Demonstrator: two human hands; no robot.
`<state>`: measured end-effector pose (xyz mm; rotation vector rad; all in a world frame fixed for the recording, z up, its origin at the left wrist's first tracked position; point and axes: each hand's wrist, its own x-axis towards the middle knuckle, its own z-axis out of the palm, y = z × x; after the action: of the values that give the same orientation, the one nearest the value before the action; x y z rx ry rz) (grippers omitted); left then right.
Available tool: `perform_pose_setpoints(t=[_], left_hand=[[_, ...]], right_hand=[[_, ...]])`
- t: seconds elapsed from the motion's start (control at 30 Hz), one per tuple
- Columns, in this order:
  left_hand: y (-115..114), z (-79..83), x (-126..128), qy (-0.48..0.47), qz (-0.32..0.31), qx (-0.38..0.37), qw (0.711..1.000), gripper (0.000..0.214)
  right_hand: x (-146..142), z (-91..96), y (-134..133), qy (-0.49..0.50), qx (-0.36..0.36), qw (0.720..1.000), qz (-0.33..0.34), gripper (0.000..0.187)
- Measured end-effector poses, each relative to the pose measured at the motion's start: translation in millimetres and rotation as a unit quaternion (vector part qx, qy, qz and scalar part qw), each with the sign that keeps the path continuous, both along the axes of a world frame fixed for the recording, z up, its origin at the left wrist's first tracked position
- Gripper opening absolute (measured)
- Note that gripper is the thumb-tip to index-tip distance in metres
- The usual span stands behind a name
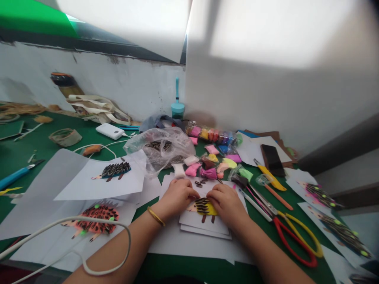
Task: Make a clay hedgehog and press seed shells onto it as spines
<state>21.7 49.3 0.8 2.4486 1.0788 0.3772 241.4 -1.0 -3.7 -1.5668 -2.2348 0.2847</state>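
A yellow clay hedgehog (209,208) with brown legs and a row of striped sunflower seeds for spines sits on white paper in front of me. My left hand (181,196), with a gold bangle on the wrist, is closed at the hedgehog's upper left, thumb and fingertips together. At its upper right, my right hand (225,203) bends its fingers down over the yellow body, the tips close together. What either pinch contains is too small to make out. Just beyond the hands, several loose sunflower seeds (200,183) lie on the paper.
Behind are a plastic bag of seeds (160,150) and coloured clay packets (209,172). To the right lie scissors (296,236), a yellow cutter (271,177) and a phone (272,159). Finished hedgehog pictures (99,219) lie on both sides; a white cable (128,236) loops across the left foreground.
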Motion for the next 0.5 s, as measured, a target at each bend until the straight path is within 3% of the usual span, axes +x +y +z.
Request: perform_pose_setpoints(t=[0.3, 0.5], left_hand=[[-0.3, -2.5, 0.5, -0.006, 0.003, 0.007, 1.000, 0.021], [-0.2, -3.3, 0.2, -0.009, 0.005, 0.006, 1.000, 0.021]], right_hand=[[-9.2, 4.0, -1.9, -0.065, 0.016, 0.998, -0.009, 0.014], [-6.8, 1.0, -1.0, -0.055, 0.005, 0.998, 0.001, 0.016]])
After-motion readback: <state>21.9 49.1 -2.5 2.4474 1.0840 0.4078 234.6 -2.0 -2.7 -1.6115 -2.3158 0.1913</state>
